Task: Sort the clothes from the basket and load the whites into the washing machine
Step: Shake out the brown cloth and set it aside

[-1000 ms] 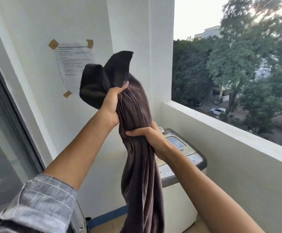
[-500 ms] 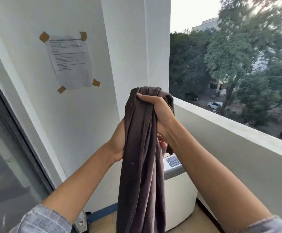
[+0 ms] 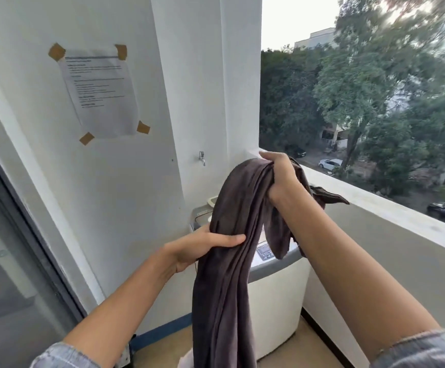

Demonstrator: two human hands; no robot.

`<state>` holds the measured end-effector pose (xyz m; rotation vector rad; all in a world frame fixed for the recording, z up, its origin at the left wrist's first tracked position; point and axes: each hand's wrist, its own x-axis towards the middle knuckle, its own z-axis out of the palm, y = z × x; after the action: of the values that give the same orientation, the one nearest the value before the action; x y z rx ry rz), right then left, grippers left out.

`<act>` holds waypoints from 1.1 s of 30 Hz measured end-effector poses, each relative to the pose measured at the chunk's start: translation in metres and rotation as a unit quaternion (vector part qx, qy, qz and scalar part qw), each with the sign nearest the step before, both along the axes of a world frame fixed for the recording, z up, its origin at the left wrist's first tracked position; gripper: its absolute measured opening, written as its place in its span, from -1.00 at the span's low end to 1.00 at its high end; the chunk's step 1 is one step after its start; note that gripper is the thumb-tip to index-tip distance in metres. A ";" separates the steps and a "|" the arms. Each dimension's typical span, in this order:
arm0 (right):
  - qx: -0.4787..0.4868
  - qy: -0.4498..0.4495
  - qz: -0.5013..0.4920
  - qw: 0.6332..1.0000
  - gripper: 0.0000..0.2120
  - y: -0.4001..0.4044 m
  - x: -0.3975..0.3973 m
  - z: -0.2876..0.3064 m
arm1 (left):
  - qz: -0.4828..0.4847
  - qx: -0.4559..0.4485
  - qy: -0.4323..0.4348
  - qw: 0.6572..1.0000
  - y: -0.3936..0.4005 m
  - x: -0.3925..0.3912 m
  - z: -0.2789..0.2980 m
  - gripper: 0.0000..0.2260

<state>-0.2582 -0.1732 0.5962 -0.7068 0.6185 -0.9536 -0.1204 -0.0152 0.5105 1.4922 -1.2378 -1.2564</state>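
Balcony with white wall, taped paper notice (image 3: 100, 91) far left, trees beyond the ledge (image 3: 391, 205) | washing machine (image 3: 274, 301) in the far corner | dark brown garment (image 3: 229, 261) hangs in front of it | right hand (image 3: 282, 179) grip clamped on its top fold | left hand (image 3: 202, 247) grip closed round it lower down.
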 end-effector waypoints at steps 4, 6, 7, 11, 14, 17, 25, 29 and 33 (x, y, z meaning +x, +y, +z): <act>0.010 -0.084 0.098 0.992 -0.16 0.018 -0.012 -0.043 | 0.006 -0.074 0.070 0.995 -0.006 -0.006 0.021 -0.67; 0.001 -0.115 0.153 0.982 0.00 0.036 -0.013 -0.062 | 0.008 -0.090 0.123 0.988 -0.011 -0.012 0.036 -0.70; 0.000 -0.144 0.176 0.974 0.04 0.044 -0.013 -0.071 | 0.010 -0.096 0.149 0.984 -0.014 -0.015 0.044 -0.72; -0.025 -0.189 0.227 0.955 -0.01 0.071 -0.017 -0.081 | 0.071 -0.133 0.185 0.971 -0.032 -0.028 0.067 -0.69; -0.088 -0.141 0.234 0.958 -0.15 0.078 -0.021 -0.075 | 0.116 -0.136 0.176 0.968 -0.044 -0.031 0.080 -0.68; -0.169 -0.005 0.267 0.949 -0.39 0.088 -0.027 -0.078 | 0.154 -0.093 0.175 0.968 -0.050 -0.022 0.092 -0.76; -0.209 0.084 0.195 0.955 -0.45 0.118 -0.010 -0.104 | 0.189 -0.016 0.187 0.964 -0.045 0.015 0.088 -0.68; -0.174 -0.019 0.172 0.969 -0.57 0.108 -0.005 -0.068 | 0.137 -0.032 0.259 0.956 -0.027 0.013 0.071 -0.44; -0.170 -0.054 0.116 0.977 -0.69 0.088 0.005 -0.024 | 0.130 -0.134 0.266 0.946 -0.010 -0.008 0.052 -0.61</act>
<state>-0.2537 -0.0852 0.5719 -1.0009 0.2688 -0.8815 -0.1287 -0.0255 0.5629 0.9878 -0.7845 -1.1556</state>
